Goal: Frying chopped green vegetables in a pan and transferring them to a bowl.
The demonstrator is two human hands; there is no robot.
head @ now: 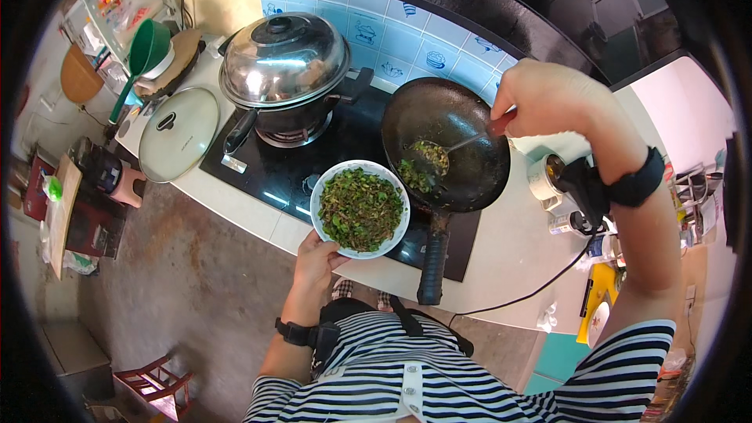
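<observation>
My left hand [318,258] grips the rim of a white bowl [315,220] full of chopped green and brown food [359,210], held over the hob's front edge. My right hand [523,103] is closed on the red handle of a metal ladle [437,155]. The ladle's head, with chopped food in it, is inside the dark wok [470,170], just above the bowl's right side. A small heap of chopped greens [414,176] lies in the wok beside the ladle. The wok's black handle [433,264] points towards me.
A lidded pot [282,70] stands on the hob's left burner, its side handle jutting forward. Left of it a glass lid [179,135] lies on the worktop, near a green plastic dipper [144,53]. Cups and jars [546,179] stand at the right, with a black cable [529,295] on the worktop.
</observation>
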